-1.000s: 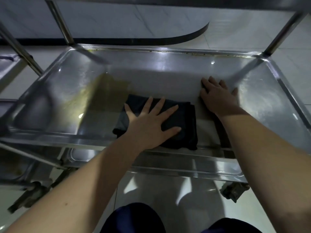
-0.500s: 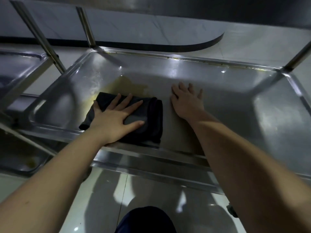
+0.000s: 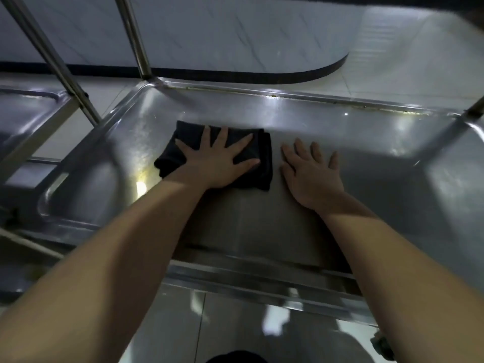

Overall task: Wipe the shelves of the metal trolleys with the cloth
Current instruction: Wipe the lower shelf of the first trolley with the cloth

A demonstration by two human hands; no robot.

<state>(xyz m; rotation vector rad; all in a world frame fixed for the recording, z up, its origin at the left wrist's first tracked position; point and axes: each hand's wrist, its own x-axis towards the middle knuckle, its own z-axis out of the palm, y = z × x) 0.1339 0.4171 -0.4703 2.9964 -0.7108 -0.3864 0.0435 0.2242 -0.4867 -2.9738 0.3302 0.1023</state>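
A folded black cloth (image 3: 263, 163) lies on the steel shelf (image 3: 392, 163) of a metal trolley, left of the shelf's middle. My left hand (image 3: 217, 163) presses flat on the cloth with its fingers spread and straight. My right hand (image 3: 309, 174) rests flat on the bare steel just right of the cloth, fingers straight, holding nothing. Both forearms reach in over the shelf's near rim.
A second trolley's shelf (image 3: 28, 113) stands to the left, with upright posts (image 3: 55, 61) between the two. Another post (image 3: 136, 40) rises at the shelf's back left corner. A lower shelf rim (image 3: 262, 281) shows beneath. Tiled floor lies beyond and below.
My left hand has slid the cloth away from the near rim toward the back of the shelf. My right hand stays flat beside it.
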